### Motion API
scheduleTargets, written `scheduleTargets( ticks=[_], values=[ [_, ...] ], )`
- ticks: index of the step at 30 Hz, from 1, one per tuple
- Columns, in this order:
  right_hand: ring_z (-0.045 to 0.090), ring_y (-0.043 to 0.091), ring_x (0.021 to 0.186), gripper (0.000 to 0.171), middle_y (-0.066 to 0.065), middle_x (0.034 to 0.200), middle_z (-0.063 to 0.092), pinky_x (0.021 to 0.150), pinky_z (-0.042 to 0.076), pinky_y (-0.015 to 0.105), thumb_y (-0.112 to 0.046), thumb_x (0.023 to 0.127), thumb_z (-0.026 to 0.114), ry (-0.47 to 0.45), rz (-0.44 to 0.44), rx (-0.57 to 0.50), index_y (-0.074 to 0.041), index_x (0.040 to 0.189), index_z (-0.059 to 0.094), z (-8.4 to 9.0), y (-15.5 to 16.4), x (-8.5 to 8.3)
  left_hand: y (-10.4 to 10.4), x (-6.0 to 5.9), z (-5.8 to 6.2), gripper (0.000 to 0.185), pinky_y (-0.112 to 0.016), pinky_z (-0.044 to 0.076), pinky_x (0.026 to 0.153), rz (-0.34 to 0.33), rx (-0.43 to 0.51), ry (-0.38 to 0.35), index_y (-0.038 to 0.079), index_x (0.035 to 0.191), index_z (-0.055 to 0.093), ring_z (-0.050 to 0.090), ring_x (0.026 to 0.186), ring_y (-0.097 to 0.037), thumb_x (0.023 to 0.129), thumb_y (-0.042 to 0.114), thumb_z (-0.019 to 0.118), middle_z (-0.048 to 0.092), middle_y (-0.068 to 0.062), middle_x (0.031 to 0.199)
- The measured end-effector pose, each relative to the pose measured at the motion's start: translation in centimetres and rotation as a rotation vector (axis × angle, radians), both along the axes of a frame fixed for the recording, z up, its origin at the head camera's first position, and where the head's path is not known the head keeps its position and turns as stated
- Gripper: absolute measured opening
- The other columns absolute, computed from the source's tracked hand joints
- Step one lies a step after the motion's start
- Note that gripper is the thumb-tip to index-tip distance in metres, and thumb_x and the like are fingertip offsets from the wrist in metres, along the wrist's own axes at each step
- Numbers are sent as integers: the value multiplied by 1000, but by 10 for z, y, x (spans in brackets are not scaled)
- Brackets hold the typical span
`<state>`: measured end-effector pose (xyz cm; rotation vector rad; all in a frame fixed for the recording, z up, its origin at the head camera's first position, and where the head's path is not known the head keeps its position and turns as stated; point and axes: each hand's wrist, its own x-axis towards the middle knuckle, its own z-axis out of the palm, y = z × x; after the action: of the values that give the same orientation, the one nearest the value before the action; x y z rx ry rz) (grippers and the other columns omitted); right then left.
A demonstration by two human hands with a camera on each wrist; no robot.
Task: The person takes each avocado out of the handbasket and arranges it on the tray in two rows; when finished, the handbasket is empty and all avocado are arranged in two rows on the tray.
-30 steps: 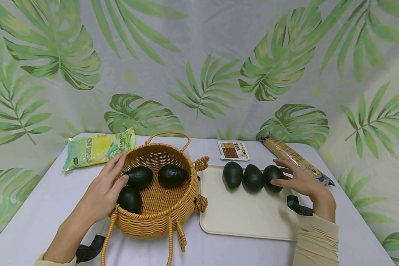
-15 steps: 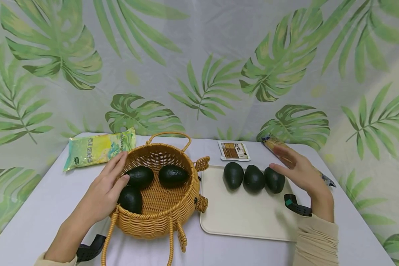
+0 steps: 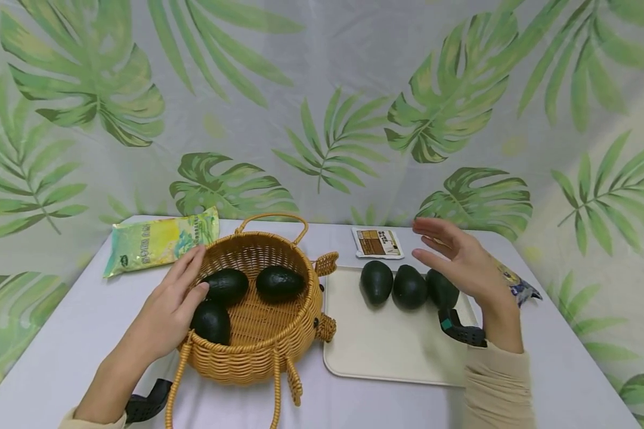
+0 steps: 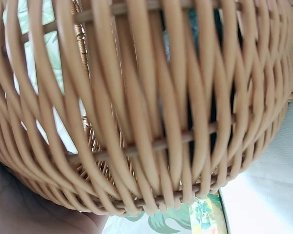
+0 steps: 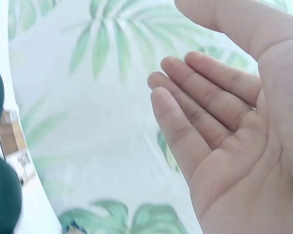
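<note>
the left hand point(image 3: 166, 313) rests on the near-left rim of the wicker basket point(image 3: 257, 351), at about 9 o'clock on the basket, fingers fairly straight along the weave and the thumb tip touching an avocado inside; its grip is spread, curled round nothing. from the left wrist view only the basket's woven wall point(image 4: 151, 112) fills the picture, with a bit of palm at the lower left. three dark avocados lie in the basket: one at the left point(image 3: 225, 285), one at the right point(image 3: 279, 282), and one nearer the person point(image 3: 210, 322) just beside the left hand.

the right hand point(image 3: 458, 259) hangs in the air above the desk point(image 3: 59, 333), fingers point(image 5: 195, 107) straight and slightly apart, holding nothing. below it, three more avocados sit in a row along the far edge of the cream cutting board point(image 3: 386, 351): left point(image 3: 376, 281), middle point(image 3: 409, 287), and right point(image 3: 441, 289), the last partly hidden by the hand.

at 12 o'clock from the board lies a small brown-and-white packet point(image 3: 377, 242); at 10 o'clock from the basket lies a yellow-green bag point(image 3: 158, 240). a long wrapped packet point(image 3: 517, 285) peeks out at 3 o'clock of the right hand.
</note>
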<state>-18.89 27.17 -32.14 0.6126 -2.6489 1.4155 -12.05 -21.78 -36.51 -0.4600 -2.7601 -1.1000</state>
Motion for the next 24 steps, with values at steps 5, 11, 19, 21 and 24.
scheduleTargets(
  ticks=[5, 11, 19, 21, 24],
  values=[
    [55, 26, 137, 56, 13, 147, 56, 108, 44, 17, -11, 97, 73, 21, 65, 8, -9, 149, 52, 7, -23, -8, -1, 0, 0, 62, -72, 25, 114, -1, 6, 9, 7, 166, 17, 17, 156, -45, 112, 23, 43, 16, -18, 171],
    [54, 29, 139, 56, 8, 148, 57, 109, 45, 20, -15, 97, 73, 29, 132, 48, -14, 150, 53, 19, -48, -13, -1, -1, -1, 62, -71, 24, 115, -8, 8, 6, 6, 165, 17, 17, 156, -44, 112, 22, 42, 16, -18, 171],
    [56, 25, 137, 56, 7, 147, 58, 112, 45, 30, -14, 95, 76, 82, 250, 86, -10, 147, 55, 35, -79, -17, 1, 0, 1, 62, -70, 25, 116, 4, 3, 14, 6, 165, 19, 17, 156, -43, 111, 23, 43, 17, -16, 172],
    [56, 25, 136, 55, 8, 146, 59, 112, 45, 31, -11, 95, 76, 112, 292, 101, -7, 146, 56, 39, -88, -18, 1, 0, 1, 62, -70, 25, 116, 6, 2, 13, 6, 165, 19, 17, 157, -43, 111, 23, 43, 16, -16, 172],
    [57, 25, 135, 53, 8, 144, 60, 111, 47, 31, -10, 95, 76, 145, 345, 116, -5, 144, 57, 42, -100, -21, 0, 0, 1, 62, -70, 25, 116, 5, 2, 7, 6, 165, 18, 17, 156, -43, 111, 24, 43, 16, -17, 172]
  ],
)
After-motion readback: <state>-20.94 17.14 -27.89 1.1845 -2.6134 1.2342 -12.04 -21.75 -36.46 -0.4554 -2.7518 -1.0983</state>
